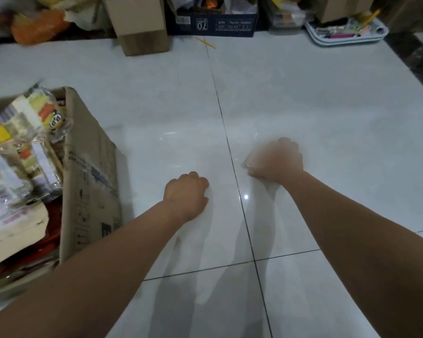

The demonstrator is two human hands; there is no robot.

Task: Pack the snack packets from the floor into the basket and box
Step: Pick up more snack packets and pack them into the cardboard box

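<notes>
We see glossy white floor tiles (303, 106); right of the far carton (139, 23) sit a navy box (215, 24) and tray (347, 35).

Left hand (186, 191) fisted, right hand (276, 159) blurred, gripping clear packet (250, 157)

The floor (303, 98) is glossy white tile, smooth enough to mirror the light. The box (91, 181) at 9 o'clock is matt brown cardboard, creased and scuffed; the snack packets (22, 142) in it are crinkly shiny clear plastic. Another matt cardboard carton (139, 23) at 11 o'clock, smooth pale plastic tray (327, 41) at 1 o'clock. The wrapper (250, 157) in the right hand (276, 159) looks like thin clear plastic, blurry though.
</notes>
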